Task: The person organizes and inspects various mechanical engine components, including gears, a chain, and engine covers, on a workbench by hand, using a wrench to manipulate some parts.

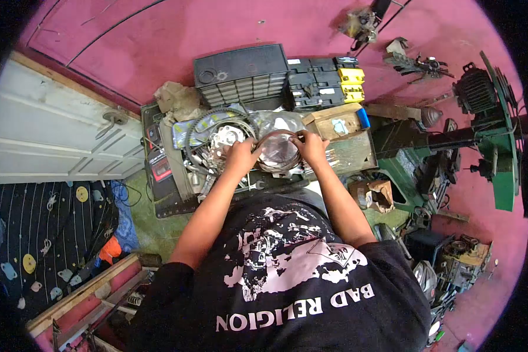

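Note:
A thin brown ring (276, 133) is held up in front of me over the workbench. My left hand (242, 156) is closed on its left side, and my right hand (312, 146) pinches its right side. Through and below the ring, a shiny round metal part (278, 154) shows. Close behind my left hand lie a large black toothed belt (189, 154) and a pile of pale metal parts and gaskets (226, 137). A wrench (257, 185) rests nearer my body.
A black drawer cabinet (240, 73) and stacked black and yellow boxes (320, 82) stand at the wall. Right of my hands is an open cardboard box (337, 122). A green drill press (501, 170) juts in at right. The white door (58, 129) is at left.

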The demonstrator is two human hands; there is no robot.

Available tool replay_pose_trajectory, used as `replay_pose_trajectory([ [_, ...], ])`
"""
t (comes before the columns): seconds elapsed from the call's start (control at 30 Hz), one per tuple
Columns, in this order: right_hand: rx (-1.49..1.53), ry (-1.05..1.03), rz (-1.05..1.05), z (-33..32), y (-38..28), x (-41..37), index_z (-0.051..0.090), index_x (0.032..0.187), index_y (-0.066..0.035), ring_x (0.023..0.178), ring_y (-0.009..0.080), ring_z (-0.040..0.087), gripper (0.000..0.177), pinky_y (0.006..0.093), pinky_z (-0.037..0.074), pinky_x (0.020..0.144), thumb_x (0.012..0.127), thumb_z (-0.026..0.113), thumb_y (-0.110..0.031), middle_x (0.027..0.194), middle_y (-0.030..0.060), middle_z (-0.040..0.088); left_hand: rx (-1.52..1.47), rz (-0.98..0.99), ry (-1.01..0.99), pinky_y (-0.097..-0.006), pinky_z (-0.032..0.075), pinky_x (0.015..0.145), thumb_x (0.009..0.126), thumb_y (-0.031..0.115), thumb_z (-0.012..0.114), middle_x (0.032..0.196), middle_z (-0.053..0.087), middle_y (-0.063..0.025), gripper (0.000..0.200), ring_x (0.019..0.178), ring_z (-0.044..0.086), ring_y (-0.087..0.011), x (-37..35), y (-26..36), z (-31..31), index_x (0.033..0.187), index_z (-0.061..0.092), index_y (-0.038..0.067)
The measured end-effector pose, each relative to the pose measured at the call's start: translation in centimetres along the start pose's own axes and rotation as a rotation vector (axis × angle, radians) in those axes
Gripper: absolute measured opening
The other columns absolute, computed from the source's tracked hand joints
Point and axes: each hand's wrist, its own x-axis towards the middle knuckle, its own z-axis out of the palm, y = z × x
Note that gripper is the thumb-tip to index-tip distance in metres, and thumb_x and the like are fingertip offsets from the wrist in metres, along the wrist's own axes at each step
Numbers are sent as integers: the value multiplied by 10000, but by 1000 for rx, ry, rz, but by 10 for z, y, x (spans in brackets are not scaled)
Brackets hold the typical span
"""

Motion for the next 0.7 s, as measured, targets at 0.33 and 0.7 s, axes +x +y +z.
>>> replay_pose_trajectory([
  [0.33, -46, 52, -192, 14, 31, 10, 748, 1172, -233, 1030, 289, 650, 405, 569, 351, 940, 890, 680, -517, 1045, 42, 763, 147, -9, 182, -487, 368, 890, 787, 332, 801, 1031, 731, -44, 285, 1002, 625, -284, 8, 30, 24, 1050, 789, 221],
  [0.7, 47, 76, -454, -3, 38, 31, 779, 1069, -231, 1019, 282, 628, 253, 540, 359, 914, 905, 692, -402, 1036, 34, 761, 130, -59, 364, -453, 354, 911, 844, 305, 759, 1003, 748, 1, 229, 970, 647, -239, 1, 58, 17, 1062, 794, 244],
])
